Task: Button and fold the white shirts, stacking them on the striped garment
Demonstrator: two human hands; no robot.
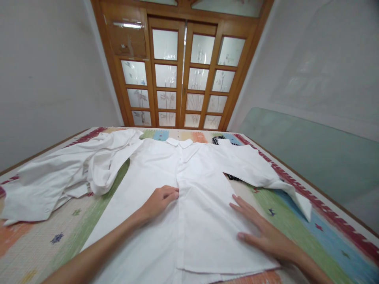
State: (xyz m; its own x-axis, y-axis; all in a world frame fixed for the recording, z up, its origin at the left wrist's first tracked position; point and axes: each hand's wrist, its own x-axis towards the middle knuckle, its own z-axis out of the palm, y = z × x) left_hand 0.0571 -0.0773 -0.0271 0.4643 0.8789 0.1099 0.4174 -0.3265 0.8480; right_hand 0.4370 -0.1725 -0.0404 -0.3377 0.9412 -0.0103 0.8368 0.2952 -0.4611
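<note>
Shirt flat beneath both hands

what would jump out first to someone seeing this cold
Probably the white shirt spread across the middle, its collar toward the wooden doors at the back. Next come the left hand at its button front and the right hand at its side edge. Beneath lies a colourful patterned cover.

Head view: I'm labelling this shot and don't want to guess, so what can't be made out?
Head view, hidden: most of the black patterned item, under the white shirt.
Head view, hidden: whether the left hand pinches cloth, behind its own bent fingers.
Head view, cut off: part of the shirt's bottom, by the lower edge.
Head view, obscured: what lies beyond the door panes, by cloudy glass.
</note>
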